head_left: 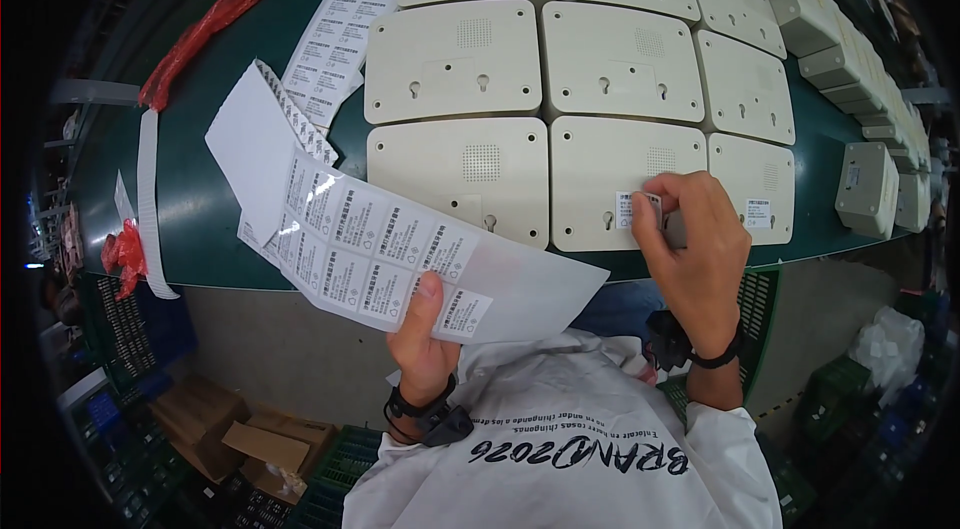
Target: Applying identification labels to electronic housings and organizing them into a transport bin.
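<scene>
My left hand [424,334] grips a sheet of white printed stickers [530,281], thumb on top. The sheet's right part is bare glossy backing, and its far end folds over at the table edge. My right hand [700,244] has its thumb and fingers closed at a small white sticker [623,210], which lies against the lower part of a cream plastic housing [590,164] in the nearest row. The fingers hide part of that sticker. To the right, another cream housing [735,159] bears a similar sticker [759,214] at its lower right.
Several more cream housings [455,44] lie in rows on the green table [220,219]. Others stand on edge along the right side [868,184]. More sticker sheets [335,39], red plastic wrap [225,14] and a white strip [148,199] lie leftward. Cardboard boxes [200,419] sit below.
</scene>
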